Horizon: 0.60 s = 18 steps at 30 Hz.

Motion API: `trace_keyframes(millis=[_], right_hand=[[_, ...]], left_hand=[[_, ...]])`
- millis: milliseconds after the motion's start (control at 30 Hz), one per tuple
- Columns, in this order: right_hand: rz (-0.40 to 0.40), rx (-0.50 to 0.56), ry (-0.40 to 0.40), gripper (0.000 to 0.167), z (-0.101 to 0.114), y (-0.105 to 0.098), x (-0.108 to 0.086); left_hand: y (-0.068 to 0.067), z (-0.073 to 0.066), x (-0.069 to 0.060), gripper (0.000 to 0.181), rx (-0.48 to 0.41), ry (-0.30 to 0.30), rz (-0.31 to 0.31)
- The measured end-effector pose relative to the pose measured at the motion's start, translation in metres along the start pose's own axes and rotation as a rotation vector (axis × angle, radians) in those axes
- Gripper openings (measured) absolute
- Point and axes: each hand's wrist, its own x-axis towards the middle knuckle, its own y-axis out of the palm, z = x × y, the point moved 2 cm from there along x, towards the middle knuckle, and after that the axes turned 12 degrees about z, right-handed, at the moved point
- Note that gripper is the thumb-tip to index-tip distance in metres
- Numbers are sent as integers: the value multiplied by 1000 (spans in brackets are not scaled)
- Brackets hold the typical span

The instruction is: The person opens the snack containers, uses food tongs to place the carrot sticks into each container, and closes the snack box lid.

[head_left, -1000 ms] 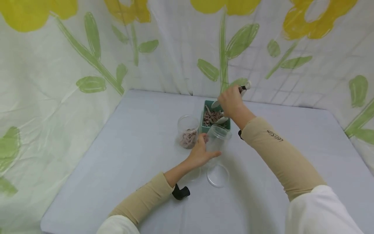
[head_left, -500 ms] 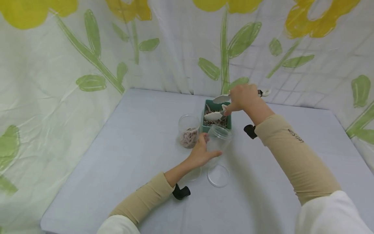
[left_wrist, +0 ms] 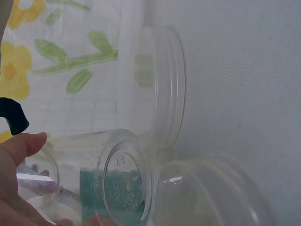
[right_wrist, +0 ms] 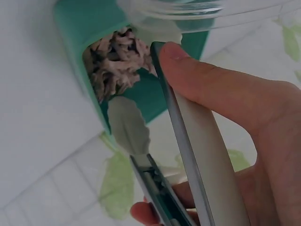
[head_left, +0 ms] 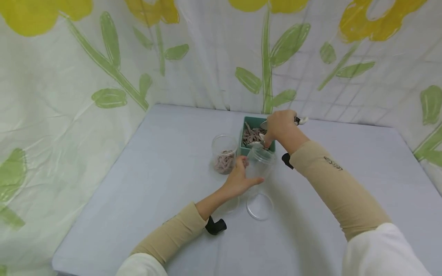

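Note:
The right hand (head_left: 281, 124) grips metal tongs (right_wrist: 202, 155) with pale leaf-shaped tips, thumb on one arm and fingers under the other. The tips are spread in a green box (right_wrist: 77, 47) (head_left: 253, 122) of brownish-grey shreds (right_wrist: 115, 63) (head_left: 251, 135). With fingers and thumb round it, the left hand (head_left: 238, 180) holds a clear jar (head_left: 257, 165) (left_wrist: 80, 146), its mouth tilted toward the box. Left of that jar, an upright clear jar (head_left: 223, 147) has similar shreds (head_left: 224, 163) in its lower part.
A clear round lid (head_left: 259, 207) lies on the table (head_left: 165, 153) nearer the body. Another clear round lid (head_left: 229, 205) is partly behind the left forearm. A curtain with painted flowers (head_left: 207, 57) hangs behind the table.
The right hand went right and its tongs lifted over the box, then came back left and lower, the tips now down in the box. The left hand and its jar have barely moved.

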Motion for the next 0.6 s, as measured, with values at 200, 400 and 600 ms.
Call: trace_keyframes(millis=[200,400,600], right_hand=[[81,9,26,73,3,-3,2],[98,98,13,78,3,-6,5],[45,157,-2,69,-3,0,7]], left_hand=[[0,1,0,78,-14,-5,14],[1,2,0,78,-3,6,15],[1,-1,0,78,-4,-2,28]])
